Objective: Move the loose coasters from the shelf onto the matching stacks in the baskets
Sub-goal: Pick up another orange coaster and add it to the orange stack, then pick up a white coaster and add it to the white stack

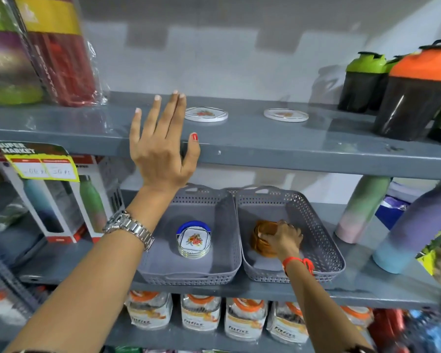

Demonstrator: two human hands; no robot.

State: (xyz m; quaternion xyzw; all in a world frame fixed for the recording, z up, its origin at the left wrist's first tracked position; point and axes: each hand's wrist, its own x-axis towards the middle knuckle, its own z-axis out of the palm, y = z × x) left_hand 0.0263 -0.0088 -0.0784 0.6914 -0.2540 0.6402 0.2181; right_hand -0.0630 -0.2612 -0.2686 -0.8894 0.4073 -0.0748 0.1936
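Two loose white coasters with a red flower print lie on the upper grey shelf, one coaster (206, 114) just right of my left hand and a second coaster (286, 115) further right. My left hand (161, 146) is raised flat over the shelf edge, fingers spread, holding nothing. Below, the left grey basket (163, 261) holds a stack of white flowered coasters (194, 242) in a blue holder. In the right grey basket (326, 250), my right hand (284, 238) rests on a stack of brown wooden coasters (261, 238), fingers curled around its top.
Shaker bottles (413, 93) with green and orange lids stand at the upper shelf's right end, wrapped bottles (61, 52) at its left. Boxed bottles (61, 200) sit left of the baskets, pastel bottles (405, 225) to the right. Packaged jars (245, 319) fill the shelf underneath.
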